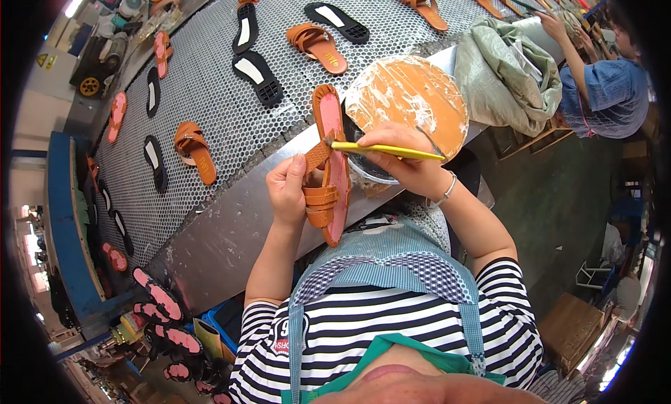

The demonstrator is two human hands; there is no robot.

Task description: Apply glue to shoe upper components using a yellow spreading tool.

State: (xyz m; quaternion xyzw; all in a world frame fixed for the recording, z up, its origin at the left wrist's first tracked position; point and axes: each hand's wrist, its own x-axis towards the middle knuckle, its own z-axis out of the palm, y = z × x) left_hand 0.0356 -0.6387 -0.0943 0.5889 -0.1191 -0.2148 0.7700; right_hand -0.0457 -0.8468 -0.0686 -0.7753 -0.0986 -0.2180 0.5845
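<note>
My left hand [286, 189] is closed on the strap side of a brown strappy sandal upper [339, 212], its pink underside partly showing. A yellow-handled brush [391, 151] is gripped in my right hand [402, 156], held nearly level. Its bristle end meets the sandal around the middle, by the strap; whether it presses on the pink surface cannot be made out. Just behind my right hand is an orange round board [409, 100] smeared with white paste, over a bucket [374, 175] whose inside is mostly hidden.
A perforated conveyor [210, 68] carries black soles [257, 77] and brown sandals [318, 49]. Its metal edge [224, 247] runs before me. Right of the board lies a greenish sack [507, 75]; beyond sits a co-worker in blue [604, 96]. Pink-lined pieces [178, 337] hang at lower left.
</note>
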